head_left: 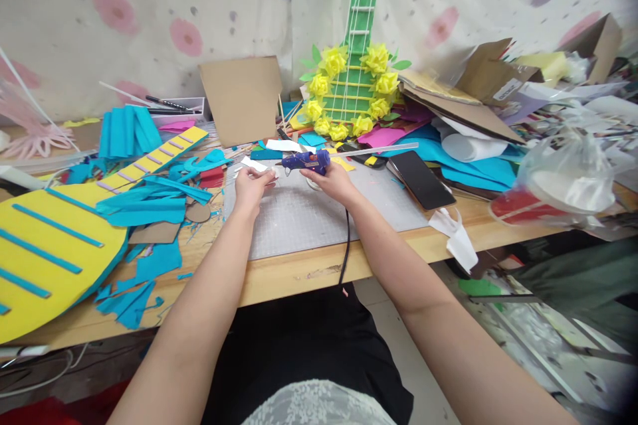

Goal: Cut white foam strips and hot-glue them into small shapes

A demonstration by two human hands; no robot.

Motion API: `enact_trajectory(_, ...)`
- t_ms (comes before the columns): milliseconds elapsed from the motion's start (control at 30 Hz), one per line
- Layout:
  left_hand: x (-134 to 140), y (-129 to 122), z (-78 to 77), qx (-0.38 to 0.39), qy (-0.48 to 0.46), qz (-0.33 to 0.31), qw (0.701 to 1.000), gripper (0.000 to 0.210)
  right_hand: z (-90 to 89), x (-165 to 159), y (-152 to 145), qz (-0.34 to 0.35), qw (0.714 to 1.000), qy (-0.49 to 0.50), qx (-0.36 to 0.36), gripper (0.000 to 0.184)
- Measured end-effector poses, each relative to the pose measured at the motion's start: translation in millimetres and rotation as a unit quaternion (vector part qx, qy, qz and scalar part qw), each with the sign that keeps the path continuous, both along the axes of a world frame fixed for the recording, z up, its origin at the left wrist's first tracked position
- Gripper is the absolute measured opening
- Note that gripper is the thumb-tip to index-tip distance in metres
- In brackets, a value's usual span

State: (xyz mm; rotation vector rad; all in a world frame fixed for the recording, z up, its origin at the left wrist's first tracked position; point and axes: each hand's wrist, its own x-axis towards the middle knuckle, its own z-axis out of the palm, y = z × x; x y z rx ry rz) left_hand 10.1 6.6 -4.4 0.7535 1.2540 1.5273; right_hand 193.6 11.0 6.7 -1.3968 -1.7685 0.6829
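My right hand is wrapped round a blue hot glue gun, whose nozzle points left. A long clear glue stick sticks out of its back, and a black cord hangs over the table edge. Just left of the nozzle, my left hand is closed in a pinch on a small white paper piece, mostly hidden by the fingers. Another white paper scrap shows just behind that hand. Both hands are above a grey cutting mat.
A green guitar shape ringed with yellow paper flowers stands at the back. Left lie a yellow guitar shape and blue paper scraps. Right are a black phone, stacked sheets and a bagged red-and-white tub. Brown cardboard leans behind.
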Motion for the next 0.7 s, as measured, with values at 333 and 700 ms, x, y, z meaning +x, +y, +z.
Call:
enact_trajectory(333, -1.0, -1.2, 7.0, -0.018, -0.017, 0.033, 0.999, 0.04, 5.0, 2.8, -7.1, 0.042, 0.999, -0.012, 0.003, 0.044)
enact_trajectory(700, -0.8, -1.4, 9.0, -0.024, -0.019, 0.043, 0.999, 0.04, 7.4, 0.8, -9.9, 0.055, 0.998, -0.02, -0.003, 0.043)
